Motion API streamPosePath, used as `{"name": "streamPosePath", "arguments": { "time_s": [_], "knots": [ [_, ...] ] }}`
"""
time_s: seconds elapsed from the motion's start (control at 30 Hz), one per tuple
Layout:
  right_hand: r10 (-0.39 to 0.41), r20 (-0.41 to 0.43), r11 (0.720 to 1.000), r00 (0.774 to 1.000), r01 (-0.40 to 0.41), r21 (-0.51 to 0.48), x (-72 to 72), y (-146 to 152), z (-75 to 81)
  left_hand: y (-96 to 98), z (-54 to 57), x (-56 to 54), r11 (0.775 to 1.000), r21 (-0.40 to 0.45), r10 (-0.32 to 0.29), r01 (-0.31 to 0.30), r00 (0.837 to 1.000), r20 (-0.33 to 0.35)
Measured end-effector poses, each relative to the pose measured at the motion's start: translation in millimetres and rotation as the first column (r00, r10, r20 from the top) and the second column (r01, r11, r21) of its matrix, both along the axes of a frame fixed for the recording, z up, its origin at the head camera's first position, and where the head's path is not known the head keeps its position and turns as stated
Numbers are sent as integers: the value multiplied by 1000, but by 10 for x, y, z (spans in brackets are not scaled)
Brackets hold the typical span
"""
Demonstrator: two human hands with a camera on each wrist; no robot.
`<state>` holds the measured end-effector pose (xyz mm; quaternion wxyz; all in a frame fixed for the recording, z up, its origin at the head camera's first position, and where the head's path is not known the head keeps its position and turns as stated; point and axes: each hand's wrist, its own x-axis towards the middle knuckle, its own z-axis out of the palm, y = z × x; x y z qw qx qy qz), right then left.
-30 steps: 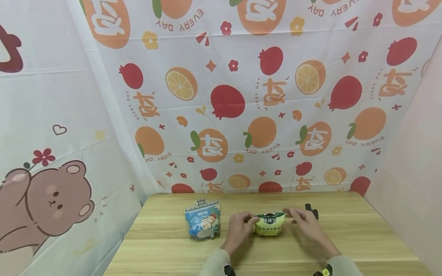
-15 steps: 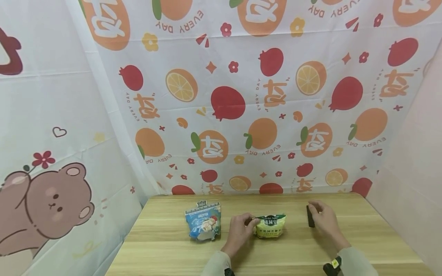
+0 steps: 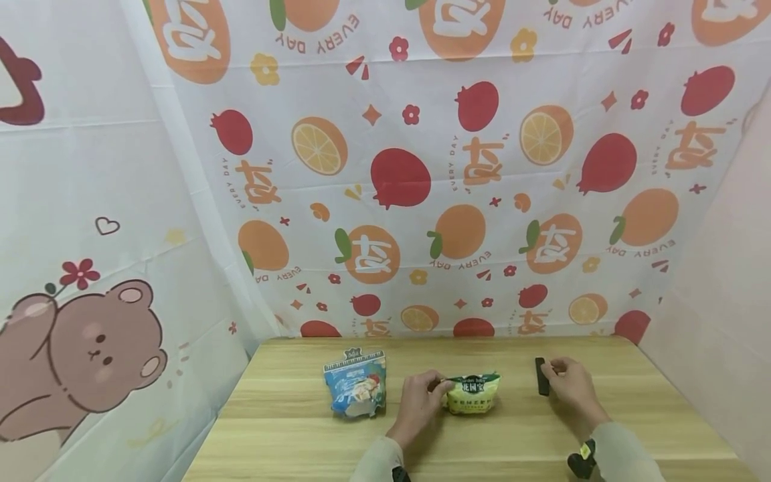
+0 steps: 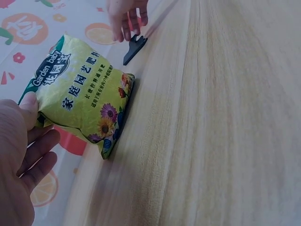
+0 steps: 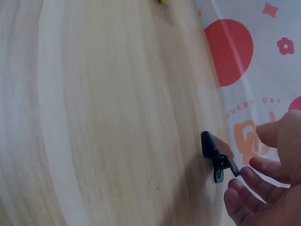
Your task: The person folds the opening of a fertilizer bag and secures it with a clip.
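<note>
My left hand (image 3: 418, 402) pinches the top left corner of a small yellow-green fertilizer bag (image 4: 87, 89) between thumb and forefinger; its other fingers lie loosely behind. The bag stands upright on the table with its printed front toward me. To its right is a black bag clip (image 5: 217, 153) with a long flat bar and two spring handles. My right hand (image 3: 572, 387) is beside the clip, thumb apart from the fingers, fingertips close to the handles in the right wrist view. In the head view this hand hides the handles.
A blue and white printed bag (image 3: 357, 388) stands left of my left hand on the wooden table (image 3: 289, 442). A fruit-print cloth (image 3: 397, 254) hangs behind the table's back edge, and a bear-print cloth (image 3: 108, 355) at the left.
My right hand has left the fertilizer bag's top right corner and moved right to the bag clip. The left hand keeps its pinch on the bag, which stays in place.
</note>
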<state>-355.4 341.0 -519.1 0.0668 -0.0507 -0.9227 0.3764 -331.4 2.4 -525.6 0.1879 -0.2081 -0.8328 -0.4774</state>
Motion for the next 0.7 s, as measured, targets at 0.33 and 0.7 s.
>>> {"name": "streamPosePath", "arguments": {
  "time_s": [0.33,0.7],
  "knots": [
    [-8,-42,995,999,13,102,-61,40,-47,-12,14,10,1000,-6,-17,17,1000,3],
    [-110,2,988,994,109,106,-83,99,-83,-13,10,23,1000,3,-14,14,1000,2]
  ]
}}
